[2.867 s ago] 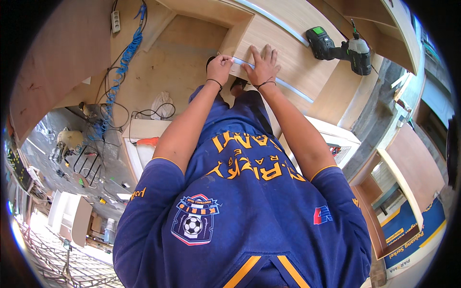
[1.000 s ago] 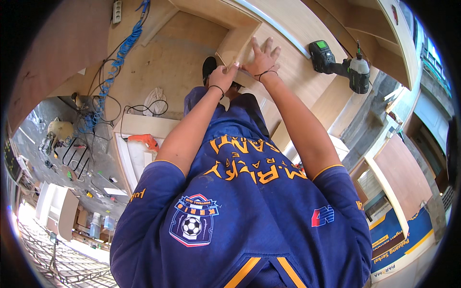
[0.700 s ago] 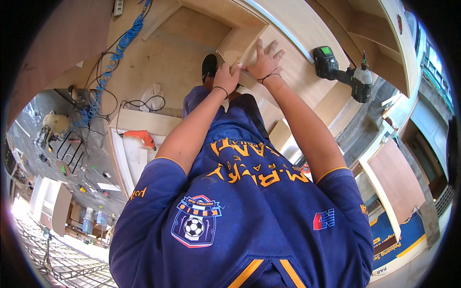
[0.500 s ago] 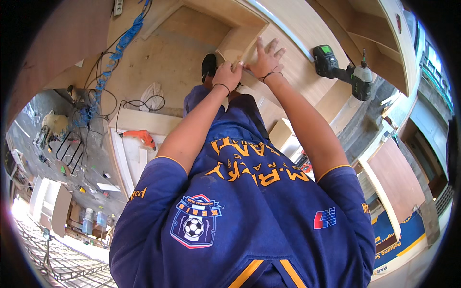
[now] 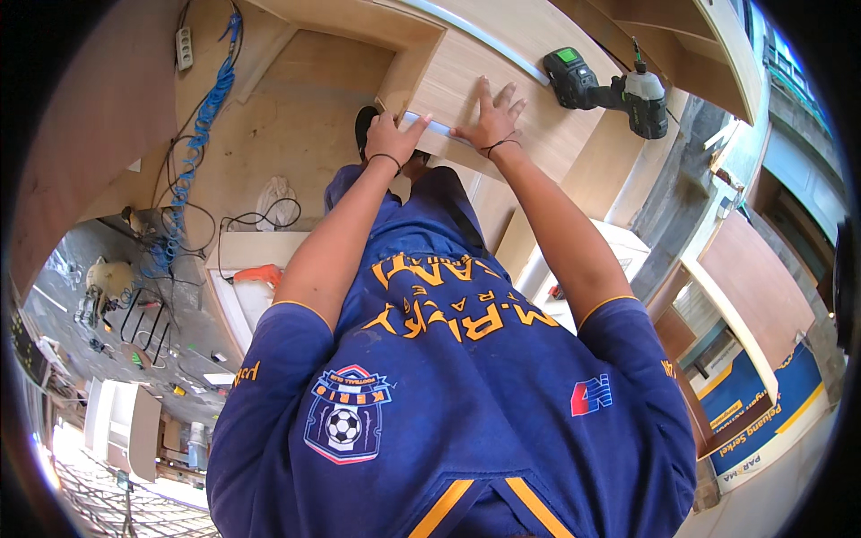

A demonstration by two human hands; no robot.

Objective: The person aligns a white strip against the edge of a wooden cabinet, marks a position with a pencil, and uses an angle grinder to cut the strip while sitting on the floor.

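Note:
A pale wood-grain panel (image 5: 549, 134) lies in front of me, with a light bluish strip (image 5: 420, 120) along its near edge. At the left end of that edge is my left hand (image 5: 393, 142), its thumb stretched out along the strip and its fingers bent at the panel's corner. My right hand (image 5: 491, 121) lies spread on the panel, thumb pointing toward the left hand. Part of the strip shows between the two thumbs. A black and grey cordless driver (image 5: 644, 100) with a bit fitted lies on its side to the right of my right hand.
An open wooden cabinet frame (image 5: 421, 36) surrounds the work. Left of me are a blue coiled hose (image 5: 204, 121), black cables, a white power strip (image 5: 184, 49), a white cloth (image 5: 276, 202) and an orange power tool (image 5: 260, 274). Tools and scraps litter the grey floor (image 5: 193, 314).
My hands, close together before, have moved apart along the panel edge, uncovering the bluish strip between them. The whole view has shifted, so the driver sits farther left and higher in it.

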